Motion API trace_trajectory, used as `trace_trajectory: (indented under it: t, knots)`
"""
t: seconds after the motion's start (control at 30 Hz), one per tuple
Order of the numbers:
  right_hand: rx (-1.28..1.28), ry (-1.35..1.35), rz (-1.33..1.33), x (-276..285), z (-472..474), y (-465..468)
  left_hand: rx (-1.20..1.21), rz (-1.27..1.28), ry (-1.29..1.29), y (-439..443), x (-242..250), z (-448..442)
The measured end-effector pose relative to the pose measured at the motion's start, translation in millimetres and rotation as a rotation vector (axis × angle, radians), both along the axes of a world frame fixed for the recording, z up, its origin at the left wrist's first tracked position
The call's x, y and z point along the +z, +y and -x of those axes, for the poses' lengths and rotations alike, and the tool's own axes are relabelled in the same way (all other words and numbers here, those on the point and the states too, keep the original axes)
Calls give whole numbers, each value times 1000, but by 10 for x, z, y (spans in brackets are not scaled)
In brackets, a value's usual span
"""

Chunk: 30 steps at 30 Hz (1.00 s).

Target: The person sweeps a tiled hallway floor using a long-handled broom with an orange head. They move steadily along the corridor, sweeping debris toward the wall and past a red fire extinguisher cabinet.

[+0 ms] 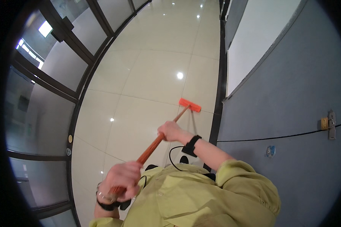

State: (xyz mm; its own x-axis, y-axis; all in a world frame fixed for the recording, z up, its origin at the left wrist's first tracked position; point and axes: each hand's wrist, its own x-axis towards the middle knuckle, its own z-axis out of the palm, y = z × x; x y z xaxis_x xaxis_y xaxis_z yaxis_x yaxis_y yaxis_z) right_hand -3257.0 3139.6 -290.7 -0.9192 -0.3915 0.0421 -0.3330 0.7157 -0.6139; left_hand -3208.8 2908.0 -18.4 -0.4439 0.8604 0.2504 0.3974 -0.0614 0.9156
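Note:
A long wooden handle [150, 149] slants from the lower left up to a red-orange brush head [189, 105], which rests on the glossy tiled floor [147, 71]. My left hand [120, 180] is closed round the handle's upper end, a little blurred, with a black strap at the wrist. Farther down the shaft, my right hand [172, 131] grips it too, a black band and a small device on that wrist. The brush head lies just beyond my right hand, a short way from the dark skirting on the right.
Glass panels in dark frames [82, 71] line the left side. On the right stand a grey door [272, 102] with a brass padlock [324, 123] on its hasp and a white wall section [258, 37]. My black shoe tips [184, 159] show below. Ceiling lights reflect off the tiles.

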Motion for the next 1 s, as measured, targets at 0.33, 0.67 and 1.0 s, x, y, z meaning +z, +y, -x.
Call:
trace_trajectory:
  t: [0.33,0.67,1.0]
  knots:
    - [-124,-45,24,-101,306,120,6,-8,8,183,-202,348]
    - [-120,21,42,-103,1036,327,-129,-153,-193,223,-192,1458]
    - [-548,-143,-209,-760,2212,1802,-461,-19,-108,1436,-1124,3127]
